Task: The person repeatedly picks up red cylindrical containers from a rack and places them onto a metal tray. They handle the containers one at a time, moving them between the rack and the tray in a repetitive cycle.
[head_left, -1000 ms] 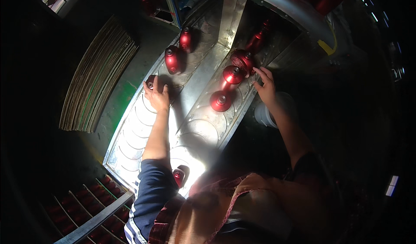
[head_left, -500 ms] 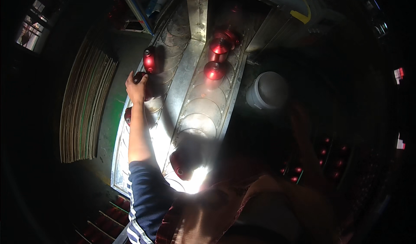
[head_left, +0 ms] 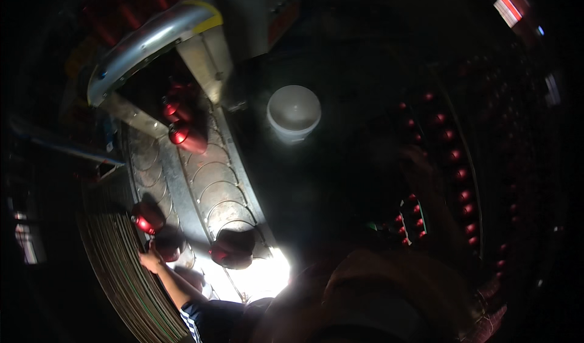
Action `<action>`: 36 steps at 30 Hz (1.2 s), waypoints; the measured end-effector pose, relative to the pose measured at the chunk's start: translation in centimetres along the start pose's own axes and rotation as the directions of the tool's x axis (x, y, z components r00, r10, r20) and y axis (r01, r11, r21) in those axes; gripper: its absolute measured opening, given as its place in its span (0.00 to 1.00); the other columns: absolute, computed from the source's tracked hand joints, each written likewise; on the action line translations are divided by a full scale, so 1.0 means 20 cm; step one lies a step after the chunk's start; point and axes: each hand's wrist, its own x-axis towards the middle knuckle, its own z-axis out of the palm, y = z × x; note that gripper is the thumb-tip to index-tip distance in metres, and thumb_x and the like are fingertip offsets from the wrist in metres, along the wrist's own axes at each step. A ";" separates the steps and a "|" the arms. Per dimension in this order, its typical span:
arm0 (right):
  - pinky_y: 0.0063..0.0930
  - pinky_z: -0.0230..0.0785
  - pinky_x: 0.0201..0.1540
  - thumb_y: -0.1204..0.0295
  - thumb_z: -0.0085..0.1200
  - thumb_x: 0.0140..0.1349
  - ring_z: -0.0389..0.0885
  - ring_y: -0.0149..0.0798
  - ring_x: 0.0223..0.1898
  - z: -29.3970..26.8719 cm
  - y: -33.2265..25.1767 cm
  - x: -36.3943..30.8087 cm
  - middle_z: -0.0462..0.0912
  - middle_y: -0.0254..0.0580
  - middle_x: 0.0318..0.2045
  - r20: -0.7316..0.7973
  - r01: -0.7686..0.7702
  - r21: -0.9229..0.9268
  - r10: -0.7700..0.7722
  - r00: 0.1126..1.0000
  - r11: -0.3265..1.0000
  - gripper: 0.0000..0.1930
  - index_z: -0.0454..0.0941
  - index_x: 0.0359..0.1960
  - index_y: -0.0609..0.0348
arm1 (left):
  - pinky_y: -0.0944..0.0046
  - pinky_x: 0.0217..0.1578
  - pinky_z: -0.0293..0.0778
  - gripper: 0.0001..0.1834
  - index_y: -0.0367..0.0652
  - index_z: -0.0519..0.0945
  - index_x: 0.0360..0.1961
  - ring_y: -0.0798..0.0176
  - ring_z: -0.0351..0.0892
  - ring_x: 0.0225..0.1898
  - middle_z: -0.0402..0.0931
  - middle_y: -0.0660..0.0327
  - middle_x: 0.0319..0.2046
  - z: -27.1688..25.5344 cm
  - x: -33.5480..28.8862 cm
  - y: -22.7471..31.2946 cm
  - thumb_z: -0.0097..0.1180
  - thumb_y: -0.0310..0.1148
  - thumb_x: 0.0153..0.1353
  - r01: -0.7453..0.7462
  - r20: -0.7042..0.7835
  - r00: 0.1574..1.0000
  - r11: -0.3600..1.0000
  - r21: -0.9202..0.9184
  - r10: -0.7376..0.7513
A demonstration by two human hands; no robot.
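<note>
In the left channel of a metal conveyor (head_left: 179,191), my left hand (head_left: 152,259) is closed at the dark neck of a shiny red bottle-shaped cylinder (head_left: 173,253), whose body lies in shadow beside the fingers. Just beyond it, another red cylinder (head_left: 145,222) rests in the same channel. Across in the right channel, a dark red cylinder (head_left: 231,255) sits near the brightly lit near end. My right hand (head_left: 417,158) is stretched out to the right in deep shadow, close to rows of red cylinders (head_left: 455,154); its fingers are too dark to read.
More red cylinders (head_left: 179,133) sit at the mouth of a metal-hooded machine (head_left: 155,35) at the far end. A white bucket (head_left: 294,112) stands right of the conveyor. Stacked thin sheets (head_left: 118,270) line its left side.
The view has swung to the right, so the conveyor and my left hand appear further left and lower. More rows of red cylinders show on the right. The left hand stays at its cylinder.
</note>
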 end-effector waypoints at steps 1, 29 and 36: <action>0.32 0.73 0.54 0.78 0.55 0.63 0.78 0.43 0.54 -0.01 0.00 0.02 0.75 0.45 0.54 -0.032 -0.066 -0.002 0.066 0.997 0.998 0.18 0.77 0.55 0.56 | 0.46 0.42 0.81 0.38 0.36 0.81 0.52 0.39 0.85 0.42 0.84 0.48 0.44 -0.07 0.01 0.10 0.72 0.56 0.48 -0.005 -0.168 0.986 0.999 0.034 0.011; 0.51 0.59 0.66 0.57 0.50 0.69 0.70 0.58 0.64 -2.02 0.33 -2.21 0.69 0.59 0.65 -0.842 -0.812 -0.538 -0.093 0.532 0.225 0.25 0.75 0.63 0.55 | 0.41 0.60 0.68 0.33 0.51 0.78 0.56 0.26 0.50 0.70 0.50 0.35 0.70 -1.55 -5.50 1.38 0.67 0.35 0.43 0.251 -0.476 -0.829 -0.564 -0.787 0.295; 0.54 0.57 0.65 0.52 0.63 0.62 0.67 0.60 0.64 -1.97 0.20 -2.00 0.67 0.62 0.65 -0.815 -0.748 -0.475 0.089 0.573 0.463 0.28 0.77 0.62 0.49 | 0.45 0.49 0.78 0.32 0.52 0.78 0.56 0.29 0.61 0.65 0.46 0.36 0.72 -1.54 -5.51 1.38 0.63 0.29 0.43 0.127 -0.366 -0.847 -0.522 -0.843 0.386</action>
